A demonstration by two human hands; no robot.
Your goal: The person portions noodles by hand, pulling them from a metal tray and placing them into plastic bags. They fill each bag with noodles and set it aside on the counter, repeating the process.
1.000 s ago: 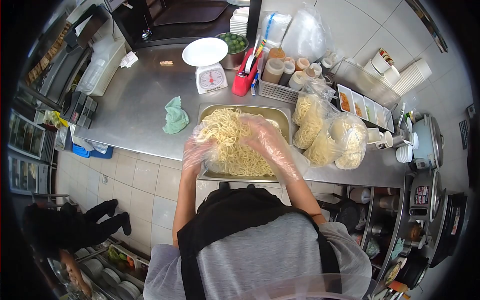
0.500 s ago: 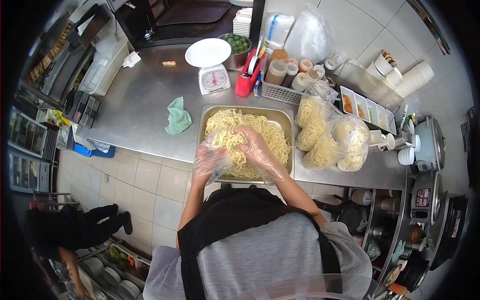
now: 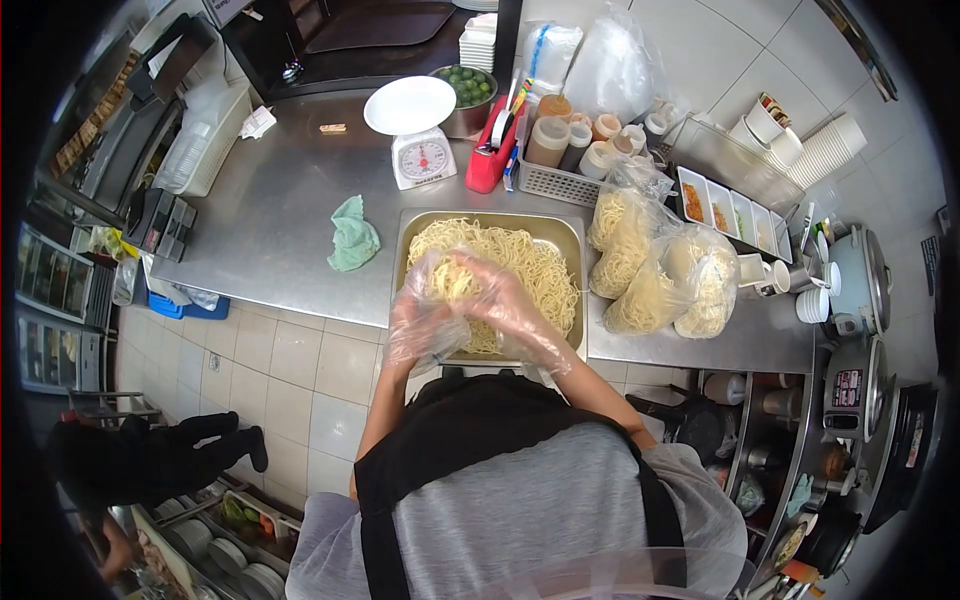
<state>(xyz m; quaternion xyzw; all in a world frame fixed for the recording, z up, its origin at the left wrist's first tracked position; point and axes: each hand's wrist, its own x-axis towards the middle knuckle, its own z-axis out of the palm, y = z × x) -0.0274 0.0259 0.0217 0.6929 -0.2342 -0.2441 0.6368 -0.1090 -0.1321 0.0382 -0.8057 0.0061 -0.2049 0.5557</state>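
A rectangular metal tray (image 3: 583, 300) on the steel counter holds a heap of pale yellow noodles (image 3: 540, 275). Above the tray's left part, my left hand (image 3: 422, 305) and my right hand (image 3: 500, 300), both in clear plastic gloves, are cupped together around a clump of noodles (image 3: 452, 280). My fingers curl about the clump from both sides, and the loose glove plastic partly covers it. To the right of the tray stand clear plastic bags (image 3: 645, 300) filled with noodles.
Behind the tray are a kitchen scale (image 3: 422, 158), a red tape dispenser (image 3: 488, 160), a bowl of green limes (image 3: 468, 85) and a grey basket (image 3: 560, 184) of sauce bottles. A green cloth (image 3: 354, 235) lies left. Another person (image 3: 150, 455) stands at lower left.
My hands have closed further around the clump, gathering the loose strands into a compact bunch. The other person's arm at lower left has shifted toward the left.
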